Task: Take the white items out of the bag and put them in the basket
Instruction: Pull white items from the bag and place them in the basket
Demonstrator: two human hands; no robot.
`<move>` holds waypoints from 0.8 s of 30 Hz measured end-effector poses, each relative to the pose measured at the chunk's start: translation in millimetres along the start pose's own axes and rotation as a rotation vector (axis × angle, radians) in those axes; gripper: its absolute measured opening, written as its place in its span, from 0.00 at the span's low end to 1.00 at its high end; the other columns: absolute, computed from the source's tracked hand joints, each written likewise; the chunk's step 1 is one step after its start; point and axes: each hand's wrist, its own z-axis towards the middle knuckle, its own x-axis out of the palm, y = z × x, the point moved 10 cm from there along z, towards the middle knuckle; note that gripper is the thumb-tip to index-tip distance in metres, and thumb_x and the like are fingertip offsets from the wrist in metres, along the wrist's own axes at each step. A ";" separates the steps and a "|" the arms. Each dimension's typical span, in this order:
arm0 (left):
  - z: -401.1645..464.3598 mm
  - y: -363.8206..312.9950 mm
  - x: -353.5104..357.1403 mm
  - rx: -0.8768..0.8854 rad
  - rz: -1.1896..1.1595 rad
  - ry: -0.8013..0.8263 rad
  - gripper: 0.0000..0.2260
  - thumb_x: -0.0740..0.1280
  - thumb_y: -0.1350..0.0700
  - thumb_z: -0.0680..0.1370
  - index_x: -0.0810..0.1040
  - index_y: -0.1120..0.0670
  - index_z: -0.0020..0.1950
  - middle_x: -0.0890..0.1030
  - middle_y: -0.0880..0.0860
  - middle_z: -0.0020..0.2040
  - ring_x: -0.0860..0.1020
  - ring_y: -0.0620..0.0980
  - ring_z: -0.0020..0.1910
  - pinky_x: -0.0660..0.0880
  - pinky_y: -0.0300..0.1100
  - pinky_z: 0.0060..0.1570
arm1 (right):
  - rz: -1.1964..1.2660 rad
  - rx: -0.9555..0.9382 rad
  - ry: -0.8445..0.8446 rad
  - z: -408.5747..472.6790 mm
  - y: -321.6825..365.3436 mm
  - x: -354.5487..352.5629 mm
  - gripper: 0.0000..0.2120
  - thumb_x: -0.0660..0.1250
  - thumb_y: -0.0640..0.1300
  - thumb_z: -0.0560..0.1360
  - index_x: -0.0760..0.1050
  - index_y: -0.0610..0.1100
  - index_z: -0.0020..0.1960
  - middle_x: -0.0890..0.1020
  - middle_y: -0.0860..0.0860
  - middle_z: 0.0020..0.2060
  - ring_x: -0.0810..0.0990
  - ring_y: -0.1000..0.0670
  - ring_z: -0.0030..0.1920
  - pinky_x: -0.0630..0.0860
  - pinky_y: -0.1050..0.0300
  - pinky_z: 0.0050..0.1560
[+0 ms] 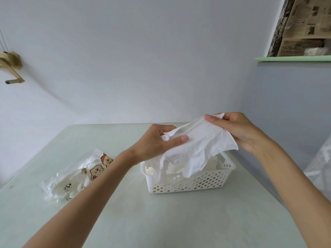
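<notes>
Bag (78, 174) lies left of basket (189, 181), apart.

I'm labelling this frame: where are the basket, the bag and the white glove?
basket (188, 183), head view, perforated front wall.
bag (75, 176), head view, printed clear middle.
white glove (202, 145), head view, crumpled palm.

No text can be read: the print on the bag (78, 174), left of centre, is too small.

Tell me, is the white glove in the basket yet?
Not yet: both hands hold the white glove above the basket; only its fingertips dip inside.
</notes>
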 end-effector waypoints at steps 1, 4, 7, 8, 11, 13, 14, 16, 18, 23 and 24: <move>1.5 -2.1 -4.1 0.021 0.003 -0.051 0.14 0.67 0.49 0.77 0.80 0.60 0.41 0.77 0.48 0.31 0.73 0.43 0.29 0.69 0.35 0.32 | -0.010 -0.004 -0.039 2.2 -1.1 -3.6 0.23 0.76 0.55 0.66 0.81 0.35 0.46 0.85 0.42 0.43 0.81 0.46 0.42 0.81 0.52 0.47; 4.2 -3.5 -21.3 0.029 0.003 -0.217 0.18 0.61 0.51 0.82 0.71 0.54 0.32 0.65 0.45 0.25 0.61 0.42 0.23 0.60 0.32 0.24 | -0.052 -0.050 -0.154 11.3 -3.4 -15.6 0.43 0.75 0.66 0.61 0.73 0.26 0.51 0.75 0.46 0.42 0.71 0.48 0.42 0.74 0.51 0.47; 10.6 4.0 -28.5 0.012 0.072 -0.278 0.20 0.57 0.50 0.83 0.65 0.57 0.34 0.63 0.52 0.28 0.62 0.46 0.27 0.62 0.37 0.28 | -0.097 -0.118 -0.301 19.8 3.5 -18.0 0.24 0.67 0.57 0.75 0.71 0.35 0.37 0.69 0.47 0.35 0.66 0.47 0.36 0.67 0.56 0.44; 12.7 7.5 -31.1 0.007 0.105 -0.297 0.21 0.56 0.49 0.83 0.64 0.60 0.35 0.65 0.56 0.29 0.63 0.48 0.29 0.63 0.40 0.31 | -0.149 -0.168 -0.387 20.2 10.0 -18.4 0.21 0.64 0.53 0.78 0.68 0.40 0.33 0.67 0.46 0.30 0.65 0.47 0.33 0.66 0.57 0.41; 13.8 16.5 -45.7 -0.031 0.234 -0.404 0.21 0.56 0.48 0.83 0.64 0.58 0.35 0.64 0.52 0.29 0.63 0.48 0.30 0.66 0.44 0.33 | -0.412 -0.388 -0.596 9.7 41.1 -2.4 0.20 0.58 0.50 0.81 0.63 0.47 0.31 0.65 0.53 0.23 0.64 0.50 0.28 0.60 0.55 0.35; 4.3 8.0 -63.7 -0.027 0.360 -0.531 0.18 0.58 0.47 0.82 0.71 0.51 0.34 0.67 0.44 0.27 0.67 0.44 0.30 0.69 0.41 0.34 | -0.578 -0.488 -0.644 3.7 55.0 13.8 0.18 0.56 0.52 0.82 0.72 0.45 0.39 0.66 0.53 0.24 0.67 0.44 0.30 0.63 0.53 0.35; -2.2 -0.2 -74.3 -0.013 0.416 -0.608 0.15 0.60 0.47 0.82 0.76 0.49 0.38 0.72 0.42 0.29 0.73 0.43 0.33 0.69 0.39 0.36 | -0.656 -0.509 -0.643 3.6 59.8 20.5 0.18 0.54 0.52 0.82 0.75 0.43 0.44 0.68 0.51 0.26 0.68 0.42 0.33 0.64 0.53 0.36; -15.3 -20.4 -93.6 0.035 0.511 -0.757 0.11 0.61 0.48 0.81 0.82 0.49 0.47 0.78 0.42 0.36 0.78 0.49 0.42 0.70 0.42 0.41 | -0.763 -0.548 -0.622 0.3 72.0 30.6 0.19 0.53 0.53 0.83 0.75 0.41 0.46 0.66 0.50 0.26 0.66 0.41 0.33 0.64 0.53 0.36; -19.5 -35.8 -107.7 0.066 0.572 -0.826 0.13 0.60 0.47 0.81 0.80 0.51 0.45 0.79 0.47 0.35 0.78 0.55 0.41 0.69 0.45 0.40 | -0.752 -0.580 -0.553 -1.3 81.6 36.4 0.19 0.54 0.52 0.82 0.69 0.43 0.38 0.62 0.53 0.24 0.63 0.44 0.30 0.61 0.53 0.34; 10.3 -9.7 -102.1 -0.057 0.687 -0.674 0.21 0.55 0.45 0.82 0.71 0.56 0.35 0.70 0.51 0.25 0.69 0.58 0.30 0.63 0.47 0.33 | -0.530 -0.345 -0.256 38.1 42.6 22.5 0.23 0.59 0.51 0.80 0.63 0.44 0.28 0.65 0.54 0.19 0.66 0.54 0.25 0.62 0.61 0.30; 22.0 9.9 -92.2 -0.114 0.758 -0.588 0.21 0.54 0.45 0.83 0.73 0.55 0.37 0.71 0.51 0.27 0.70 0.59 0.33 0.63 0.46 0.35 | -0.560 -0.291 -0.266 46.6 23.5 15.5 0.23 0.60 0.51 0.80 0.66 0.43 0.29 0.67 0.53 0.21 0.70 0.52 0.28 0.64 0.58 0.33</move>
